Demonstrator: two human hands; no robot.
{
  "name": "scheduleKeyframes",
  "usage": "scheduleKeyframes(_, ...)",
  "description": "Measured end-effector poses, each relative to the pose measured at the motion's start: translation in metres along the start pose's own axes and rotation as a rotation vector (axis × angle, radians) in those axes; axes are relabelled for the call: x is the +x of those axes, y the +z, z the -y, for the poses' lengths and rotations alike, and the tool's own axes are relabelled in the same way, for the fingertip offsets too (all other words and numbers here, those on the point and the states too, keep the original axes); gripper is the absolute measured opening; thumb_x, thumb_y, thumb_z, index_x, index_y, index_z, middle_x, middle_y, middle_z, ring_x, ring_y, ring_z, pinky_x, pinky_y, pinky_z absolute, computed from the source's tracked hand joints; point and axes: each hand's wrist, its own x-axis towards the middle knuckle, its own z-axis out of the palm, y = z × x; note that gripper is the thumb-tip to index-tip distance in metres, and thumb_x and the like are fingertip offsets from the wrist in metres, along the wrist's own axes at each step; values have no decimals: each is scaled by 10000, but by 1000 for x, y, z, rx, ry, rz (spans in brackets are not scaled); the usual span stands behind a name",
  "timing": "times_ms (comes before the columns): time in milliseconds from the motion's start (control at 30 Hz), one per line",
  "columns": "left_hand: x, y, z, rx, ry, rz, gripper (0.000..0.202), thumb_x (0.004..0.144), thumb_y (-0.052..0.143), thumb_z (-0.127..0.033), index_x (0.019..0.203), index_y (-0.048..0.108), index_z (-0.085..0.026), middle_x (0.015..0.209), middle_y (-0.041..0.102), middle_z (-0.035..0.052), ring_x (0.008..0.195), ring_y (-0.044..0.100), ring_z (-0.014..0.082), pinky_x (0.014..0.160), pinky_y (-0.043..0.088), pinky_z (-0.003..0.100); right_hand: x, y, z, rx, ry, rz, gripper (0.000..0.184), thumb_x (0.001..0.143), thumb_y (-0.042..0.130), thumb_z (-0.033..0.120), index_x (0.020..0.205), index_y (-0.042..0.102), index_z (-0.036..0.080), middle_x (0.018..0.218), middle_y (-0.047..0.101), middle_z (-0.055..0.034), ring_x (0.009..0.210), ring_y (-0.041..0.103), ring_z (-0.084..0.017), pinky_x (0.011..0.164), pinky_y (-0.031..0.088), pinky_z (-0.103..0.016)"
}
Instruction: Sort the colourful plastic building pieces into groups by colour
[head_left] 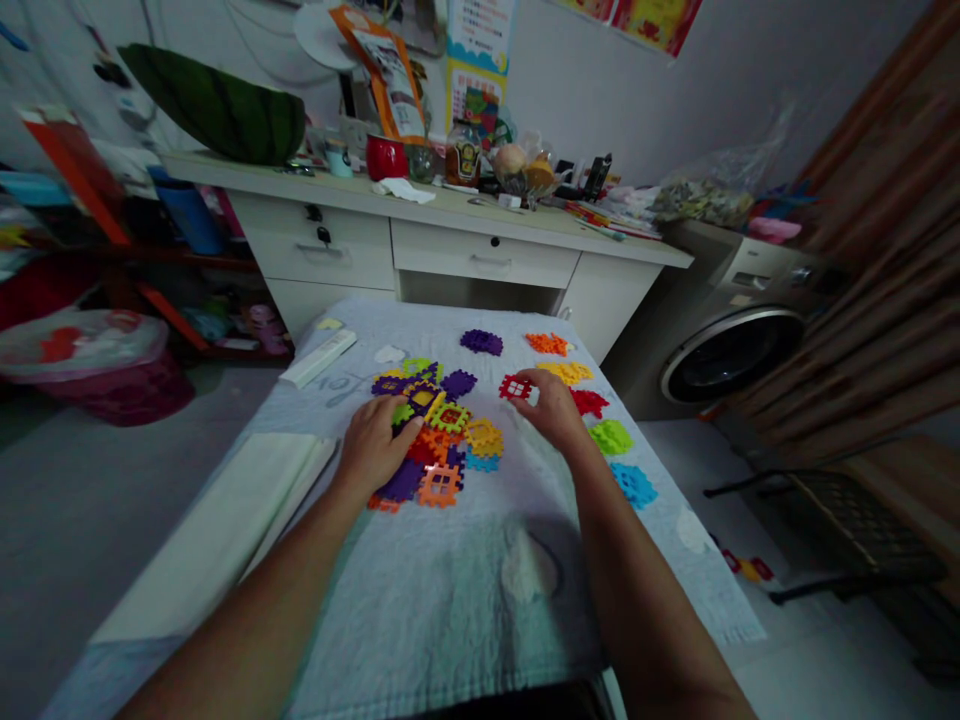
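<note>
My right hand [555, 405] pinches a red window-shaped interlocking plastic piece [516, 387] between thumb and fingers, just above the cloth. My left hand [377, 445] rests at the left side of a mixed pile of interlocking plastic pieces [442, 418], its thumb and fingers apart over the pieces. The pile holds purple, green, yellow, orange, red and blue ones. To the right lie heaps sorted by colour: purple [481, 342], orange [547, 344], yellow [566, 373], red [589, 403], green [611, 436] and blue [634, 484]. My right wrist is close to the red heap.
A pale patterned cloth [465, 600] covers the table. At its left lie a white long box [321, 358] and a folded white panel [217, 530]. Behind stands a white cabinet [480, 250] with a watermelon [225, 110] on top. A washing machine [720, 320] and a stool [847, 530] are at the right.
</note>
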Motion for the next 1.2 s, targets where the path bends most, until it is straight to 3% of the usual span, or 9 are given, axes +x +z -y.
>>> scheduleKeyframes(233,0,3,-1,-138,36,-3,393,885,479,-483,1126,595,-195,1216,613,93,1164,556,252,1035,423,417,5,-28,-63,-270,522,-78,321,796,630,319,1093,679,204,1094,710,-105,999,645,-253,851,479,-363)
scheduleKeyframes(467,2,2,2,-297,14,-28,366,874,513,-477,1108,598,-208,1198,606,75,1162,560,232,1052,420,393,-5,-17,-82,-359,602,-96,319,787,628,327,1083,687,222,1045,721,-109,983,661,-262,817,496,-363)
scheduleKeyframes(633,2,-1,3,-316,-2,-37,359,872,521,-465,1109,602,-207,1188,606,69,1154,564,233,1059,418,399,-5,-25,-74,-333,660,-123,351,806,612,272,1143,670,192,1157,679,-149,1072,632,-302,888,478,-433)
scheduleKeyframes(733,2,-3,1,-305,-1,-53,354,870,526,-460,1098,610,-203,1181,608,70,1153,563,236,1065,415,402,-2,-32,-57,-298,611,-105,358,839,599,273,1181,651,179,1216,646,-174,1123,605,-330,924,451,-487)
scheduleKeyframes(833,2,-8,-2,-294,2,-76,338,872,522,-450,1083,618,-203,1189,605,71,1173,553,237,1080,401,398,-1,-27,-29,-190,452,-34,331,858,586,237,1181,641,189,1223,652,-144,1139,598,-298,966,435,-472)
scheduleKeyframes(1000,1,-13,-2,-278,-14,-110,325,862,518,-442,1043,631,-195,1155,614,74,1138,568,232,1057,418,381,-14,14,27,35,66,171,299,865,613,250,1156,647,189,1217,667,-91,1144,589,-246,1008,419,-397)
scheduleKeyframes(1100,1,-10,4,-256,-42,-100,316,853,523,-430,1030,630,-191,1120,627,76,1105,579,234,1029,435,385,-22,41,48,72,-5,182,408,860,645,342,1231,609,177,1245,651,-110,1161,569,-263,1003,410,-408)
scheduleKeyframes(1200,0,-5,10,-229,-34,-80,302,836,539,-414,1020,633,-193,1110,638,80,1088,584,240,1011,442,397,-23,60,53,84,-11,122,474,841,674,385,1259,591,177,1241,649,-118,1156,561,-266,991,403,-404)
